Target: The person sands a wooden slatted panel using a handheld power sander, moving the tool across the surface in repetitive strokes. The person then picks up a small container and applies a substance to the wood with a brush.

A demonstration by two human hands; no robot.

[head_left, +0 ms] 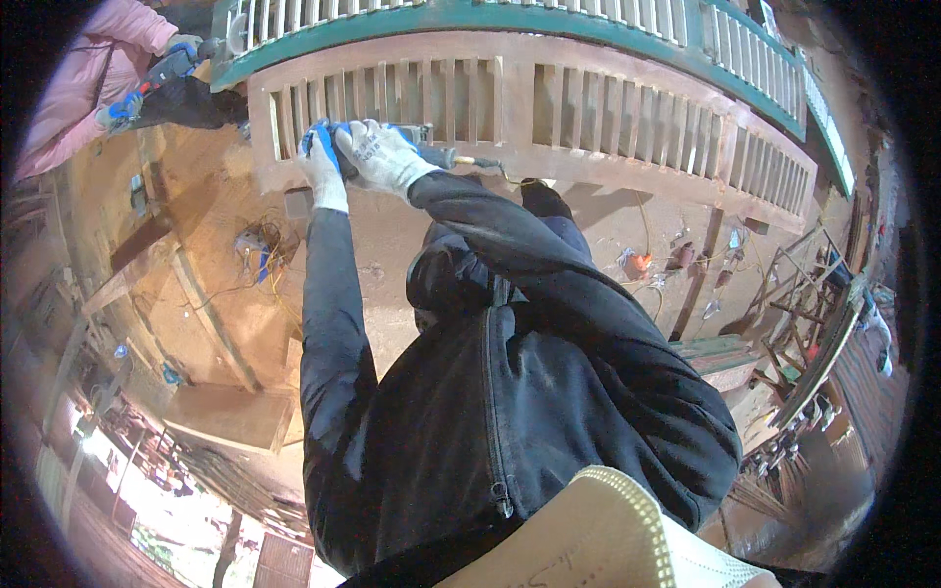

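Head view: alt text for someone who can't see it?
The wearer's gloved right hand grips a power tool at an unpainted slatted wooden panel, the gloved left hand close beside it. A green-framed panel is beyond; at upper left, a co-worker in pink holds another tool.

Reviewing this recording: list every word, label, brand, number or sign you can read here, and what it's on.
White knit glove with blue-coated fingers on the right hand: small dark print on the back, too blurred to quote.
Cream face mask with a dotted edge: faint dark marks like lettering, too unclear to quote.
Brown slatted wooden panel: no lettering visible.
Nothing else is legible.
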